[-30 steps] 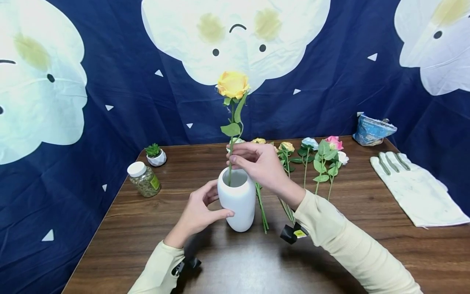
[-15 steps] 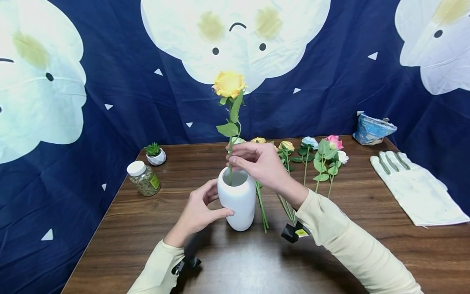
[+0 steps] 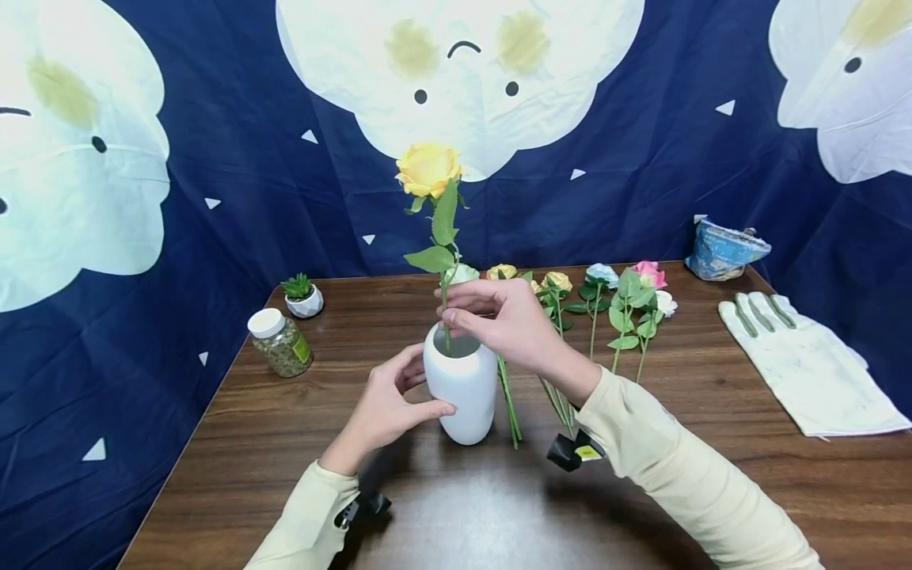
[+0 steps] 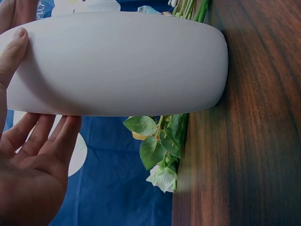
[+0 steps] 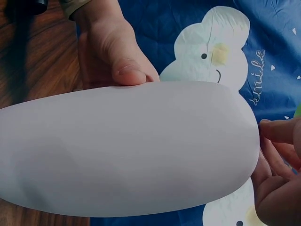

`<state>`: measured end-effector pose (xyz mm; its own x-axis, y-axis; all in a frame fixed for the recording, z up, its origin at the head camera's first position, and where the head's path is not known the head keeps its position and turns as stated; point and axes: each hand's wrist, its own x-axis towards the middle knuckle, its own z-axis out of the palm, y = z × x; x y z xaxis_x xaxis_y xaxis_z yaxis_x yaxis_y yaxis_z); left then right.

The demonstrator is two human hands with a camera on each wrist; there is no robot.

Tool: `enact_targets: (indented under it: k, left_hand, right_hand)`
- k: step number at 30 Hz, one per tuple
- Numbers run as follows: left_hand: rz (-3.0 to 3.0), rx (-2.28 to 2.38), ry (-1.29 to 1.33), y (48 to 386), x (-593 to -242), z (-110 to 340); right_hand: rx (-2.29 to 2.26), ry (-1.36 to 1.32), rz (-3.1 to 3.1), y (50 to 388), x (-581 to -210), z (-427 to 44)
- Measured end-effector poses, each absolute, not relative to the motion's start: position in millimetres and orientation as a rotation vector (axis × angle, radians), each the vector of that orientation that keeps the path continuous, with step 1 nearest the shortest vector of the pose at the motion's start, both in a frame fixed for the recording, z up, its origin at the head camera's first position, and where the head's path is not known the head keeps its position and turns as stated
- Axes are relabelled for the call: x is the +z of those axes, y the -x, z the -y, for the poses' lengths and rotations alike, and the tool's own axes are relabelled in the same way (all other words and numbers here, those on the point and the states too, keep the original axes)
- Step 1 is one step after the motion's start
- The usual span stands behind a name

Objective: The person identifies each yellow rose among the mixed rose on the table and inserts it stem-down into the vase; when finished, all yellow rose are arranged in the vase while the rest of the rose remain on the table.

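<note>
A white vase (image 3: 466, 400) stands upright on the table in the head view. My left hand (image 3: 388, 404) grips its left side, thumb across the front and fingers behind; in the left wrist view the fingers (image 4: 40, 136) lie against its wall. Above the vase's mouth, my right hand (image 3: 513, 321) pinches the stem of a yellow rose (image 3: 429, 169). The rose leans slightly left, and its lower stem is inside the vase's opening. How deep the stem reaches is hidden by the wall. The right wrist view shows the right hand's fingers (image 5: 282, 134) at the vase's rim.
Several artificial flowers, among them a pink rose (image 3: 648, 274) and a blue rose (image 3: 602, 275), lie behind and right of the vase. White gloves (image 3: 805, 372) and a blue bag (image 3: 725, 252) are at right. A jar (image 3: 281, 344) and potted succulent (image 3: 303, 298) stand left.
The yellow rose's bloom has tilted leftward and dropped slightly at the end. My right hand keeps pinching the stem at the mouth; the left hand and vase have hardly moved.
</note>
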<state>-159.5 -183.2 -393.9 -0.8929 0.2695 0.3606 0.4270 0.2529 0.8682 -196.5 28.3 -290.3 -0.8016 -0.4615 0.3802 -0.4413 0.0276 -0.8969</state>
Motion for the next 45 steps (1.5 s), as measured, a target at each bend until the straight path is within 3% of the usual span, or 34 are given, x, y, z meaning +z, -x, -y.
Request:
enact_targets:
  k: [16, 23, 35, 45]
  left_hand:
    - [2.372, -1.715, 0.68, 162, -396, 181]
    - [2.383, -1.715, 0.681, 165, -393, 177]
    - [2.394, -1.706, 0.656, 165, -391, 181]
    - [2.395, -1.715, 0.652, 162, -396, 184]
  right_hand:
    - [-1.799, 0.995, -2.395, 196, -291, -29]
    - [-1.786, 1.11, -2.787, 185, -299, -40]
    - [-2.667, 0.699, -2.055, 199, -309, -123]
    - [-2.804, 0.467, -1.9, 215, -316, -160]
